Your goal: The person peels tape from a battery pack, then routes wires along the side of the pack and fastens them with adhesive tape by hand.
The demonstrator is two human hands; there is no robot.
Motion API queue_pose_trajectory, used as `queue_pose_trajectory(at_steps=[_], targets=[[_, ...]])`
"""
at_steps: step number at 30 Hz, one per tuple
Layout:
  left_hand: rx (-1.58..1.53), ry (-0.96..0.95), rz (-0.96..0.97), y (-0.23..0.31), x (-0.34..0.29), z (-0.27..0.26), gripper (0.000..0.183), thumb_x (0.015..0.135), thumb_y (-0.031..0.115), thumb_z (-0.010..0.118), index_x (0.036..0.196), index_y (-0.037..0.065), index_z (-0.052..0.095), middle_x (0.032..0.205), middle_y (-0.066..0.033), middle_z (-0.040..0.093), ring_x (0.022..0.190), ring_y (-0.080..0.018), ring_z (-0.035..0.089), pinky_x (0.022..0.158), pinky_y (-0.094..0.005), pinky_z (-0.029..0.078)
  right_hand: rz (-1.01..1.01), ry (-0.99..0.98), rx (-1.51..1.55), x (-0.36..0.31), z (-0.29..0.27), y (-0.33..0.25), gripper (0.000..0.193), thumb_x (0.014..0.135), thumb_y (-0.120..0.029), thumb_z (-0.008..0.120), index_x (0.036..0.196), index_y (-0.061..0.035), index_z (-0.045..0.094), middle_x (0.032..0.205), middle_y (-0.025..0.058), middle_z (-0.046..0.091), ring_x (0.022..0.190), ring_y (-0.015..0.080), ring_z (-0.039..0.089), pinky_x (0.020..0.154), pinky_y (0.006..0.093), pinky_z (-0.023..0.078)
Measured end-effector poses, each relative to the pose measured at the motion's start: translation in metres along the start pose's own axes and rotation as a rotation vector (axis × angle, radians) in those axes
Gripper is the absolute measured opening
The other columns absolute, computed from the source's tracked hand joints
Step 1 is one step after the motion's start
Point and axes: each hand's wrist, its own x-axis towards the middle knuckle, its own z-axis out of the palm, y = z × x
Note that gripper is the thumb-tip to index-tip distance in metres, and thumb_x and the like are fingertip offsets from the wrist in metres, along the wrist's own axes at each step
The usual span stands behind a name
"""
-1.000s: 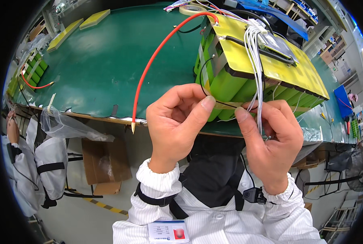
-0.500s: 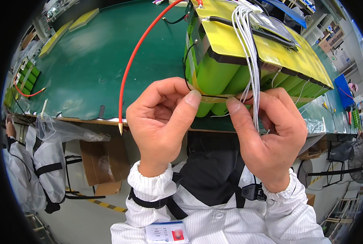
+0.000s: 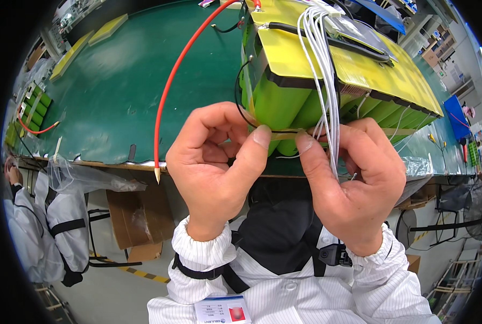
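A large battery pack (image 3: 284, 102) of green cylindrical cells, topped by a yellow sheet (image 3: 300, 59), stands at the edge of the bench. My left hand (image 3: 211, 162) pinches a thin black wire (image 3: 284, 131) between thumb and forefinger at the pack's near side. My right hand (image 3: 354, 178) has its thumb and fingers closed on the same wire a short way to the right. That stretch runs level along a band of tan tape. A bundle of white wires (image 3: 332, 102) hangs from the top past my right fingers, which partly hide its lower end.
A red cable (image 3: 168, 86) arcs from the pack over the green bench mat (image 3: 106, 108) and hangs past its edge. Another green cell pack (image 3: 36, 110) sits far left, near a person in white sleeves (image 3: 68, 221). A cardboard box (image 3: 138, 216) lies below the bench.
My thumbs have come slightly closer together along the black wire. The pack and red cable appear shifted a little to the left in the view.
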Motion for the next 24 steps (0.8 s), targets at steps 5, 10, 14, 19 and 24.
queue_pose_trajectory(at_steps=[5,10,14,19,24], targets=[[0.189,0.015,0.124,-0.004,0.003,0.0,0.049,0.075,-0.005,0.083,0.115,0.001,0.056,0.083,0.0001,0.057,0.069,-0.0031,0.052,0.056,-0.0169,0.044,-0.026,0.02,-0.001,0.0,0.002,-0.002,0.013,0.075,-0.003,0.083,0.083,-0.0002,0.072,0.065,0.0015,0.054,0.052,0.0081,0.04,0.048,0.025,0.027],[0.265,0.039,0.18,-0.009,0.002,0.005,0.061,0.072,-0.002,0.086,0.123,0.003,0.052,0.083,0.0005,0.054,0.068,-0.0036,0.05,0.053,-0.0163,0.041,-0.058,0.055,-0.015,0.001,0.005,0.001,0.014,0.074,-0.003,0.083,0.081,-0.0006,0.071,0.064,0.0023,0.056,0.051,0.0093,0.043,0.047,0.0252,0.028],[0.292,0.058,0.218,-0.012,0.002,0.007,0.067,0.071,0.001,0.087,0.126,0.004,0.049,0.081,0.001,0.051,0.065,-0.0031,0.047,0.049,-0.0157,0.037,-0.067,0.034,-0.037,0.002,0.0,0.004,0.014,0.072,-0.001,0.082,0.08,-0.001,0.071,0.063,0.0021,0.056,0.051,0.0095,0.042,0.047,0.0254,0.028],[0.322,0.023,0.218,-0.009,0.002,0.007,0.07,0.071,0.002,0.088,0.128,0.005,0.048,0.082,0.0011,0.051,0.062,-0.0027,0.045,0.048,-0.0153,0.034,-0.047,0.025,-0.046,-0.001,-0.006,0.003,0.013,0.072,0.0,0.081,0.08,-0.0016,0.071,0.064,0.0018,0.057,0.052,0.0095,0.042,0.047,0.0257,0.028],[0.373,-0.054,0.22,-0.011,0.003,0.003,0.077,0.074,-0.007,0.083,0.138,0.004,0.041,0.097,-0.0034,0.058,0.079,-0.0056,0.055,0.058,-0.0164,0.043,-0.03,-0.022,-0.009,-0.004,-0.008,0.001,0.013,0.072,0.001,0.081,0.081,-0.002,0.072,0.065,0.0022,0.058,0.052,0.0098,0.042,0.047,0.0256,0.029]])
